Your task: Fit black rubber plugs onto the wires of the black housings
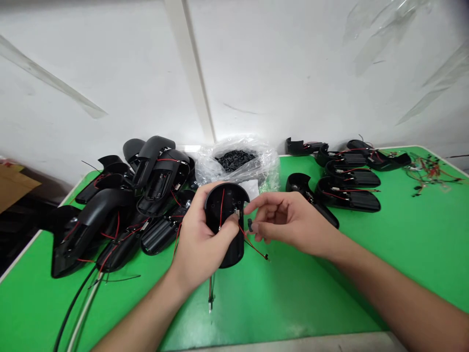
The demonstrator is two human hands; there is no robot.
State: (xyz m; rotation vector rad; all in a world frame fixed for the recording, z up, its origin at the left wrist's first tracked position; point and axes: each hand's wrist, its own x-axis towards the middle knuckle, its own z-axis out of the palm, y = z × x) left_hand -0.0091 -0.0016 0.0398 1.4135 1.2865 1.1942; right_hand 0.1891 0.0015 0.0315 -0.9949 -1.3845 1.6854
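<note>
My left hand (205,239) grips a black plastic housing (223,205), its fingers hiding the lower part. My right hand (289,222) seems to pinch a small black plug (249,225) above the green table (278,303).

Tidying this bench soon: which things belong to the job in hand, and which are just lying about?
Job in hand:
left hand holding a black housing
red wire
right hand pinching a small black part

Lying about:
piled black housings
plastic bag of black parts
wired housings
loose wires
</note>
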